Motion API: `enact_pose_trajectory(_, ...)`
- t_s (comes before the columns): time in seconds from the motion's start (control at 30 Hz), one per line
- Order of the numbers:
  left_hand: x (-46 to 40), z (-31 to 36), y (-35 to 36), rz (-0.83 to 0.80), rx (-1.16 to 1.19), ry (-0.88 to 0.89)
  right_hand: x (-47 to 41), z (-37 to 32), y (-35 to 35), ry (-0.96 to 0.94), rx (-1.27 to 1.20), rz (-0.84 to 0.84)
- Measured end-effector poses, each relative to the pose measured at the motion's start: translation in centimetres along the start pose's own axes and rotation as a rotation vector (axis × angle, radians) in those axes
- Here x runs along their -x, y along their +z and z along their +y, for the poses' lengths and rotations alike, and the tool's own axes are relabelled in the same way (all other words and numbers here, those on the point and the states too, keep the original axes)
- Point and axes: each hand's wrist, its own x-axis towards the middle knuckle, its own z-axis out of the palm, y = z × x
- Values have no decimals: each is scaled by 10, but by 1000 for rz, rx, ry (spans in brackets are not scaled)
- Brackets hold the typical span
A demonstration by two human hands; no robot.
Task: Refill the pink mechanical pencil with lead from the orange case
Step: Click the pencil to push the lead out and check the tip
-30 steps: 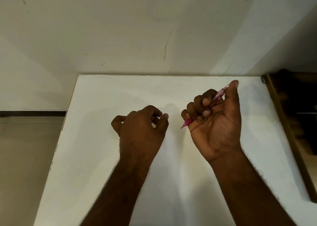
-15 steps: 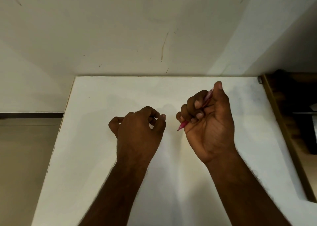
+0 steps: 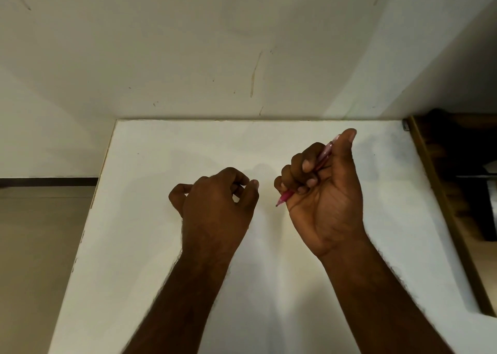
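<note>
Floor: tan, at far left beside the table edge, with a dark baseboard strip above it.

Table: white top, set against a pale scuffed wall.

Left hand: back toward the camera, over the table left of centre. Fingers curled loosely inward, thumb tip near the forefinger; whether anything is pinched there cannot be told.

Pencil: pink, slanted, its dark tip low and pointing toward the left hand, its upper end beside the raised thumb. Middle of the barrel hidden by fingers.

Right hand: palm toward the camera, fist closed round the pencil, thumb upright along its upper end. Well apart from the left hand.

Furniture: dark wooden piece at the table's right edge; contents too dark to read.
</note>
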Motion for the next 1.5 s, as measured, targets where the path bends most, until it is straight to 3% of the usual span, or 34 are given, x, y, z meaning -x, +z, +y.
enact_pose_trajectory(1.5,2,1,2,6,-14,29,3,-2,4,20,45,23)
